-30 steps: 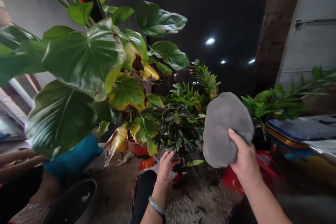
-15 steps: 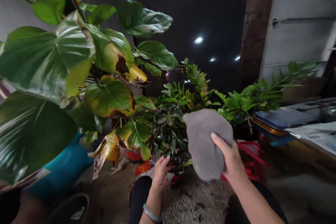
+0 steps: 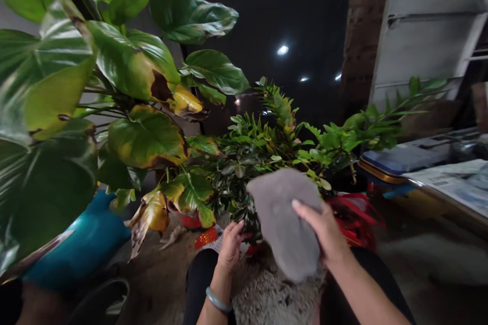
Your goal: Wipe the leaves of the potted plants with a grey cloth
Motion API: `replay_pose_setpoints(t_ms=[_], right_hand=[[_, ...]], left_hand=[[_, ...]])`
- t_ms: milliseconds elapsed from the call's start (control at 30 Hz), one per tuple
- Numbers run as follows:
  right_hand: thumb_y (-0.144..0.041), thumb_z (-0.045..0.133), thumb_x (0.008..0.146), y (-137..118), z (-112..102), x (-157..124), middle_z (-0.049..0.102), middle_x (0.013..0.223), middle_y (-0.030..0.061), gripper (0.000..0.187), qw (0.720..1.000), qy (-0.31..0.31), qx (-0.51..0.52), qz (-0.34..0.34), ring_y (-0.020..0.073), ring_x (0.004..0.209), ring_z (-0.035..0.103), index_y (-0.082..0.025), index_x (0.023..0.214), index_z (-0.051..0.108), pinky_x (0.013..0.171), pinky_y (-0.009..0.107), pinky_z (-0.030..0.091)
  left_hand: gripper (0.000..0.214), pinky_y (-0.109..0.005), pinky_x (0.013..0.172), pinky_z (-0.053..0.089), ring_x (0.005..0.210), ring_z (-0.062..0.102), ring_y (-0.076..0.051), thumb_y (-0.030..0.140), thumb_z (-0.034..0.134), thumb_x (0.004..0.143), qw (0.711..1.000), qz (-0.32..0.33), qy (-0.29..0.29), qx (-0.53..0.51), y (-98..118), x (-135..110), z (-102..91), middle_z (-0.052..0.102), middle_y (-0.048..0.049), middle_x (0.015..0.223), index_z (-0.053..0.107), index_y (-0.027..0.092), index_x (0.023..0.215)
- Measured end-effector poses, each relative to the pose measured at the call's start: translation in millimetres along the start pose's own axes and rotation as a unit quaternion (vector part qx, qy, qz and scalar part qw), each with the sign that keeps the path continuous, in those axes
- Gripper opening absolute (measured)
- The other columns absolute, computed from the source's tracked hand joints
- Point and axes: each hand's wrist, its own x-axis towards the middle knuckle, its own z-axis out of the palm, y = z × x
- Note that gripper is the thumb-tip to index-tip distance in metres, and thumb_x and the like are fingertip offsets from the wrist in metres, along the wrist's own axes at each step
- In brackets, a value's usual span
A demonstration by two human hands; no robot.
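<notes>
My right hand (image 3: 330, 233) is closed on the edge of a flat grey cloth (image 3: 285, 218), thumb on top, fingers hidden beneath. The cloth hangs in front of a bushy plant with small dark leaves (image 3: 238, 170) and covers part of it. My left hand (image 3: 231, 246), with a pale bangle (image 3: 218, 300) on its wrist, is at the lower left of these leaves. Its fingers are curled together, and what lies between them is too dark to make out.
A large-leaved plant (image 3: 147, 137) with yellowed, browned edges fills the left side. Below it lies a teal object (image 3: 82, 244). A red plastic bag or basket (image 3: 354, 218) stands right of the cloth, near a table with papers (image 3: 453, 180). A dark glossy panel (image 3: 267, 20) stands behind.
The grey cloth in my right hand has moved left and slightly down and tilted. My left hand stays by the lower leaves. The whole view has shifted a little.
</notes>
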Motion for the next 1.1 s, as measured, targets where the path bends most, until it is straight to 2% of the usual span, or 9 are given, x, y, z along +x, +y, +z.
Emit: replay_pose_setpoints(t_ms=[133,267,333,467,633,733,867,967,1100], right_hand=[[-0.033,0.081,0.051,-14,-1,47,0.075,0.075,0.0048,0.033,0.987,0.14,0.059,-0.057,0.0272,0.078,0.068,-0.019,0.078,0.07,0.07,0.035,0.052],[-0.032,0.078,0.051,32,-10,25,0.071,0.059,0.0067,0.024,0.966,0.046,0.111,0.227,0.0302,0.071,0.07,-0.018,0.068,0.068,0.067,0.039,0.054],[-0.034,0.079,0.05,44,-17,-2,0.071,0.059,0.0071,0.027,0.958,0.021,0.089,0.271,0.0293,0.069,0.07,-0.017,0.069,0.069,0.065,0.038,0.054],[-0.038,0.082,0.05,11,-22,-16,0.071,0.062,0.0071,0.036,0.984,0.008,0.049,0.174,0.0279,0.062,0.069,-0.014,0.075,0.072,0.061,0.037,0.053],[-0.029,0.08,0.05,-26,-21,41,0.073,0.07,-0.0001,0.036,0.98,0.17,0.093,-0.049,0.0254,0.071,0.069,-0.02,0.082,0.07,0.071,0.039,0.055],[-0.028,0.077,0.051,6,-17,42,0.073,0.068,0.0003,0.028,0.981,0.137,0.102,0.095,0.0259,0.075,0.069,-0.021,0.077,0.07,0.072,0.038,0.056],[-0.033,0.081,0.049,44,-15,-7,0.072,0.063,0.0046,0.027,0.97,0.011,0.017,0.243,0.0284,0.072,0.07,-0.018,0.07,0.071,0.066,0.037,0.056],[-0.039,0.083,0.05,23,-9,-22,0.072,0.064,0.0062,0.036,0.981,-0.042,-0.001,0.19,0.0286,0.065,0.069,-0.016,0.076,0.073,0.062,0.037,0.055],[-0.035,0.08,0.051,-23,0,17,0.075,0.073,0.0031,0.039,0.992,0.086,0.086,0.042,0.0281,0.078,0.07,-0.019,0.086,0.072,0.07,0.037,0.056]], left_hand=[[0.041,-0.029,0.059,0.051,0.065,0.059,-0.017,0.043,0.088,0.041,1.0,0.008,-0.004,-0.012,3,-3,4.3,0.064,-0.0028,0.065,0.061,0.016,0.055],[0.039,-0.028,0.058,0.051,0.063,0.058,-0.016,0.041,0.088,0.04,1.0,0.005,0.01,-0.022,5,-5,5.6,0.063,-0.0015,0.063,0.06,0.017,0.053],[0.04,-0.029,0.058,0.051,0.061,0.057,-0.015,0.041,0.088,0.039,0.999,0.0,0.017,-0.027,4,-4,4.5,0.061,-0.0005,0.062,0.058,0.018,0.052],[0.041,-0.031,0.057,0.05,0.061,0.056,-0.017,0.042,0.088,0.04,1.0,-0.012,-0.003,-0.021,3,-1,4.0,0.059,-0.0009,0.059,0.055,0.019,0.05],[0.044,-0.03,0.056,0.048,0.06,0.054,-0.017,0.041,0.088,0.04,1.0,-0.002,0.0,-0.025,4,-6,7.9,0.056,-0.0013,0.058,0.05,0.019,0.045],[0.04,-0.029,0.056,0.047,0.062,0.055,-0.017,0.039,0.088,0.041,1.0,-0.01,-0.006,-0.028,4,-8,7.8,0.057,-0.0018,0.06,0.053,0.019,0.047],[0.037,-0.026,0.053,0.044,0.056,0.052,-0.014,0.038,0.087,0.042,0.999,-0.016,-0.003,-0.036,3,-6,4.3,0.058,-0.0009,0.058,0.056,0.019,0.05],[0.039,-0.026,0.052,0.043,0.055,0.05,-0.014,0.037,0.087,0.043,0.999,-0.014,-0.009,-0.031,4,-5,2.4,0.053,0.001,0.052,0.052,0.02,0.047],[0.036,-0.029,0.057,0.049,0.066,0.055,-0.018,0.039,0.087,0.043,1.0,-0.007,-0.012,-0.024,7,-7,4.1,0.06,-0.002,0.062,0.058,0.019,0.052]])
